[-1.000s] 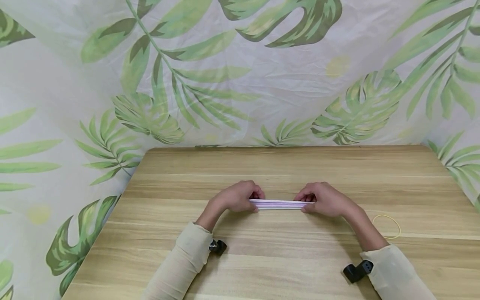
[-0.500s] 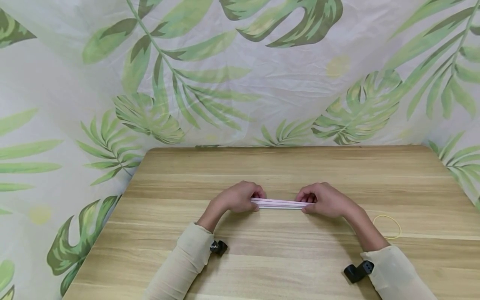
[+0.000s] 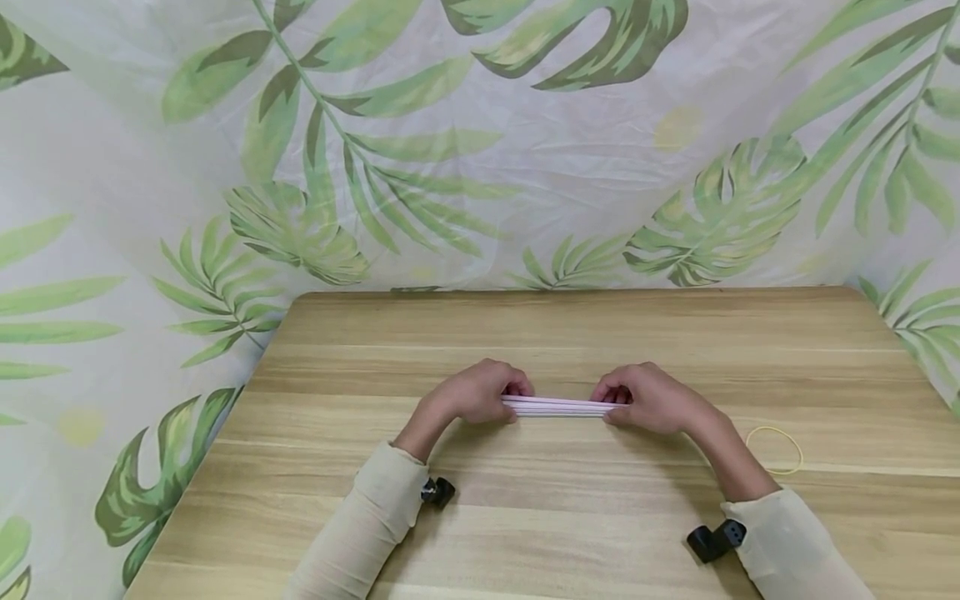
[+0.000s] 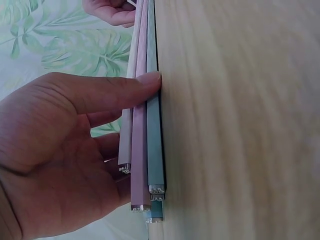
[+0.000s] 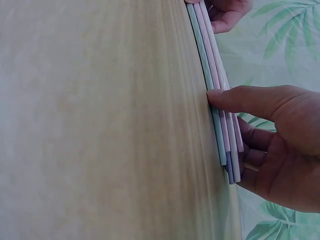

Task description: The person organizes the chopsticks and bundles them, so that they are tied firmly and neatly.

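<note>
A bundle of several thin pastel sticks (image 3: 558, 407), pink, lilac and teal, lies crosswise on the wooden table (image 3: 570, 333). My left hand (image 3: 480, 393) grips the bundle's left end, thumb in front and fingers curled behind. My right hand (image 3: 645, 398) grips the right end the same way. In the left wrist view my thumb (image 4: 117, 92) crosses over the sticks (image 4: 145, 150), whose cut ends show below it. The right wrist view has my thumb (image 5: 250, 100) pressed across the sticks (image 5: 220, 130) against the table.
A yellow rubber band (image 3: 775, 451) lies flat on the table to the right of my right forearm. A leaf-print cloth (image 3: 480, 142) hangs behind and around the table. Black wrist-camera mounts (image 3: 712, 540) sit at both cuffs.
Almost nothing has moved. Both hands keep hold of the bundle's ends, which has shifted very slightly away from me.
</note>
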Demonstrator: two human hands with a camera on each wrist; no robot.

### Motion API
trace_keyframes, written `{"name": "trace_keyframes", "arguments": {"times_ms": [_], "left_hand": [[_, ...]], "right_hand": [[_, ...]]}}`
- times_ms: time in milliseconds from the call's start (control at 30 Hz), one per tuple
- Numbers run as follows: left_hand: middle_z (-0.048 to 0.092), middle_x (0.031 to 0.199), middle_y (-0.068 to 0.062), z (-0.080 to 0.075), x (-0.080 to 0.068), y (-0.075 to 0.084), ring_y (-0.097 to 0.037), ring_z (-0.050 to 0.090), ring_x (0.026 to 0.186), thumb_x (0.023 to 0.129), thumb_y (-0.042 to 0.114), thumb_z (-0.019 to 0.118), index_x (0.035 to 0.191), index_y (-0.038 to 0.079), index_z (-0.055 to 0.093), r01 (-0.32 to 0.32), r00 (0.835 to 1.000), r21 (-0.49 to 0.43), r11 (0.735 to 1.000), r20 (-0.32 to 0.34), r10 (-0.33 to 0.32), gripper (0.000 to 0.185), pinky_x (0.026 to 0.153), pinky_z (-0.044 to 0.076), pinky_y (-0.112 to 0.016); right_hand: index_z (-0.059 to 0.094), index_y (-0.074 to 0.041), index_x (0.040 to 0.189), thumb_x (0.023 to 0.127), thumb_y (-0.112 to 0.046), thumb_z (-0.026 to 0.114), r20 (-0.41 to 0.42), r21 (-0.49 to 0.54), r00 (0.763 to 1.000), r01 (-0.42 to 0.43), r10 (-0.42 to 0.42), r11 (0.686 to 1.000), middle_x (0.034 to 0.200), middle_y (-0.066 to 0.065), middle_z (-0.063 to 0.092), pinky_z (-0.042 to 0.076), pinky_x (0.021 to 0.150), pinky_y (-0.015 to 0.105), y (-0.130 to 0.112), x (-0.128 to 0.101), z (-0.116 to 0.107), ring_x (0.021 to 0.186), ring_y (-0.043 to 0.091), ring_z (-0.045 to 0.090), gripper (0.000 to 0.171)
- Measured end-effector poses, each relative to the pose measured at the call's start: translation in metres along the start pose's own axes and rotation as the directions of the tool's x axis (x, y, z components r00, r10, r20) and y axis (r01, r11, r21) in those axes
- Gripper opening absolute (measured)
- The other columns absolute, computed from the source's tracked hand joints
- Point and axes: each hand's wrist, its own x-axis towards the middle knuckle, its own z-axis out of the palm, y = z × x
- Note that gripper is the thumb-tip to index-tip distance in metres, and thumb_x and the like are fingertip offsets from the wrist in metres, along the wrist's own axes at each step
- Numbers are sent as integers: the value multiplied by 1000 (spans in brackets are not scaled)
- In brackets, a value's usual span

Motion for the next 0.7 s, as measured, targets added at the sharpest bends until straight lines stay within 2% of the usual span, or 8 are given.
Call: {"name": "trace_keyframes", "arguments": {"times_ms": [233,700], "left_hand": [[73,98,1,0,0,1,-13,60,88,89,2,81,108,13,77,-8,1000,11,1000,-15,8,22,86,51,-34],[71,96,1,4,1,0,-14,55,84,91,0,79,109,12,75,22,998,-24,999,-56,-23,22,82,47,-32]], "right_hand": [[78,-10,102,93,-3,79,20,11,1000,-20,20,1000,85,-4,70,49,68,24,-1,0,1,76,8,58,12],[78,-13,99,93,-4,79,30,-7,998,-57,57,998,82,-5,69,46,67,25,-5,1,1,74,9,56,11]]}}
